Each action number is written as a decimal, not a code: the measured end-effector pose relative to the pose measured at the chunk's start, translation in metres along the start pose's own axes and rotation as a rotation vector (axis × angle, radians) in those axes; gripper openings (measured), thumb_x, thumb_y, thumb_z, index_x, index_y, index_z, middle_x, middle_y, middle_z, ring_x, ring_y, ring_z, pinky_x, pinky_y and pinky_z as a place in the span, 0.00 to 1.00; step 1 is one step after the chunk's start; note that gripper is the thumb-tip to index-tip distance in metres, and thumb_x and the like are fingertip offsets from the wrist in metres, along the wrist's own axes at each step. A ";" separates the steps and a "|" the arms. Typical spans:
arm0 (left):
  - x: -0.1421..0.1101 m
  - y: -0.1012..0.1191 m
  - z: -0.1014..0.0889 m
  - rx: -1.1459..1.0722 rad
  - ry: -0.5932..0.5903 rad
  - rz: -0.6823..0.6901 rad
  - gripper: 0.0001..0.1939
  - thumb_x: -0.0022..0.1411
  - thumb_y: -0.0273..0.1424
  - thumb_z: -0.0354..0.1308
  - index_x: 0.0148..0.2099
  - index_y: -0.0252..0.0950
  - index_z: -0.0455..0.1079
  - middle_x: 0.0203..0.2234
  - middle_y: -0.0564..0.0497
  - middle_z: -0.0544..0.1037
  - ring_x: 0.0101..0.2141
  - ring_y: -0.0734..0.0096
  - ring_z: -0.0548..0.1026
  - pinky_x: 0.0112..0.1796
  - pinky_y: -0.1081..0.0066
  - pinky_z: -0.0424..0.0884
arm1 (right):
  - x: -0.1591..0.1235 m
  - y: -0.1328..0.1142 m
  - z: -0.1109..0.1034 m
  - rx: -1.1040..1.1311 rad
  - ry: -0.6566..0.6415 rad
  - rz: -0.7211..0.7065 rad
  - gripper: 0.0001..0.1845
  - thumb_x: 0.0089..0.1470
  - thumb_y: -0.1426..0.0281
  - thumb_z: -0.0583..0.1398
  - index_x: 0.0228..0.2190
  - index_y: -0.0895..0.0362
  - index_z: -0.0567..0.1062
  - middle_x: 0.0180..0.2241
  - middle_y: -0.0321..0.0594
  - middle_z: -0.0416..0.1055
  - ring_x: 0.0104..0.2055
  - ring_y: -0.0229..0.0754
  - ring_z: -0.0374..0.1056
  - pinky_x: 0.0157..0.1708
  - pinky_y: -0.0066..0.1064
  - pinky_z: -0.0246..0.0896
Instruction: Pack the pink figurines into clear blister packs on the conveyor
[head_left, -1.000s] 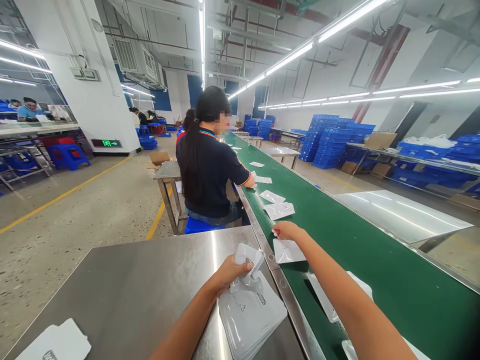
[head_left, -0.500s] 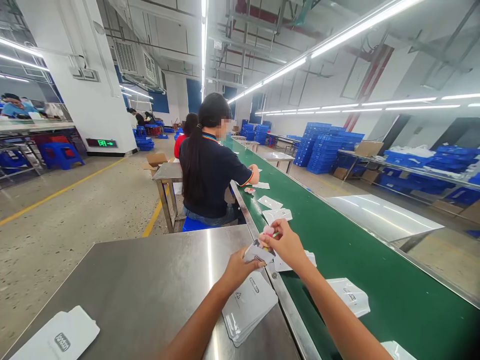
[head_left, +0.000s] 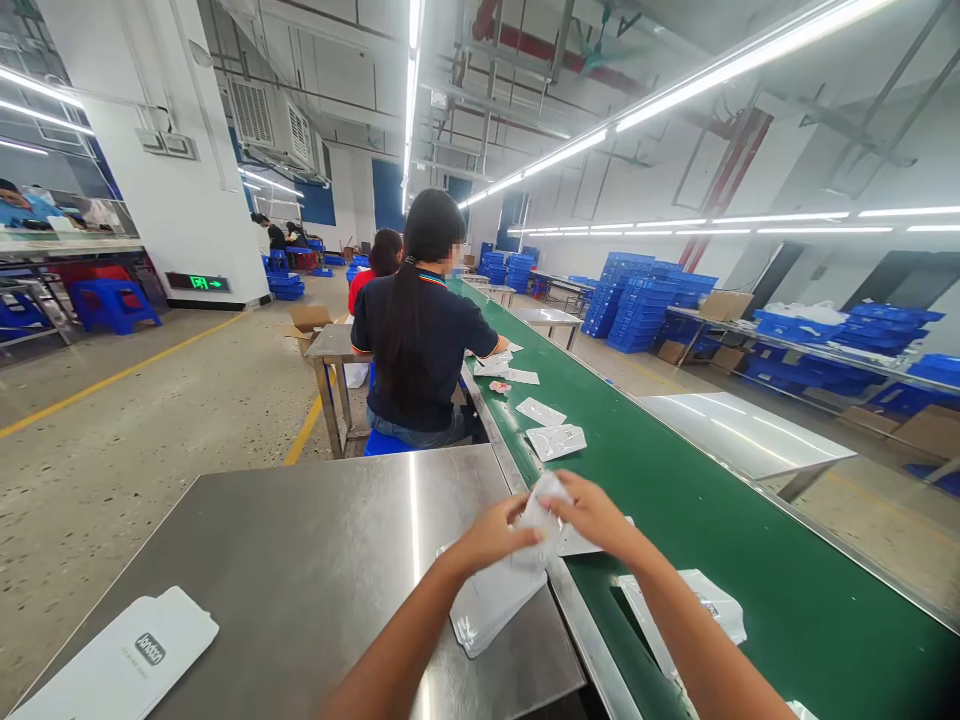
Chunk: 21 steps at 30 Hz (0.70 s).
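A small white pouch [head_left: 546,512] is held upright between my two hands, above the seam of table and belt. My left hand [head_left: 491,538] is closed on its left side, thumb across the front. On its right edge my right hand [head_left: 592,512] is closed too, the fingers partly blurred. Whatever the pouch contains is hidden. Below lies a stack of flat white pouches [head_left: 495,605] on the metal table. Another pouch [head_left: 581,540] rests on the belt, partly behind my right hand.
A green conveyor belt [head_left: 675,500] runs along the right with several pouches [head_left: 556,441] and a small pink item [head_left: 499,387]. More printed white pouches [head_left: 127,660] lie on the metal table [head_left: 300,560] at left. A co-worker [head_left: 420,330] sits ahead beside the belt.
The pink piece in my right hand has gone out of sight at the pouch. My right hand has moved onto the pouch, which now stands upright. The co-worker's arm has drawn back.
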<state>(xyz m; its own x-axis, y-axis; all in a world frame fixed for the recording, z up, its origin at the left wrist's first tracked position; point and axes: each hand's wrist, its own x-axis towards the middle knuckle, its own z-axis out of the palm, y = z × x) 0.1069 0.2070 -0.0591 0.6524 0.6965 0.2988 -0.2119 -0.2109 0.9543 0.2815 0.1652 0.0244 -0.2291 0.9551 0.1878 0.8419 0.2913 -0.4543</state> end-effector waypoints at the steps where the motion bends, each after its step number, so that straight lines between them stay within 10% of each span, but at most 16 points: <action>1: 0.001 -0.003 -0.007 -0.027 0.030 -0.021 0.32 0.54 0.43 0.55 0.58 0.33 0.57 0.51 0.43 0.65 0.50 0.62 0.64 0.47 0.71 0.61 | 0.006 0.016 -0.006 -0.033 0.109 0.128 0.21 0.54 0.56 0.50 0.29 0.60 0.71 0.36 0.43 0.68 0.36 0.40 0.64 0.36 0.29 0.57; 5: 0.001 -0.028 -0.038 0.068 0.240 -0.188 0.35 0.59 0.50 0.45 0.61 0.31 0.52 0.57 0.42 0.57 0.56 0.61 0.56 0.54 0.66 0.53 | 0.021 0.086 -0.021 -0.245 0.235 0.613 0.23 0.53 0.54 0.49 0.31 0.62 0.70 0.33 0.45 0.68 0.35 0.42 0.64 0.34 0.29 0.56; 11: 0.007 -0.058 -0.048 0.215 0.273 -0.207 0.30 0.59 0.48 0.46 0.57 0.32 0.59 0.53 0.44 0.63 0.52 0.63 0.62 0.53 0.66 0.55 | 0.037 0.142 -0.047 -0.316 0.019 0.787 0.26 0.49 0.51 0.54 0.30 0.64 0.73 0.32 0.50 0.69 0.33 0.48 0.66 0.31 0.35 0.58; 21: 0.056 -0.057 -0.061 0.340 0.181 -0.117 0.26 0.61 0.46 0.45 0.56 0.39 0.61 0.53 0.52 0.63 0.53 0.67 0.60 0.54 0.67 0.55 | 0.186 0.163 0.002 -0.707 -0.101 0.439 0.15 0.52 0.67 0.55 0.39 0.63 0.72 0.43 0.50 0.66 0.45 0.48 0.62 0.43 0.37 0.57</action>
<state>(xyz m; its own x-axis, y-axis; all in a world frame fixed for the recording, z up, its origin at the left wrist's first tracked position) 0.1113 0.2999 -0.0969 0.5129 0.8323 0.2104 0.1290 -0.3171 0.9396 0.3754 0.3904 -0.0169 0.1769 0.9839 0.0266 0.9651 -0.1787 0.1916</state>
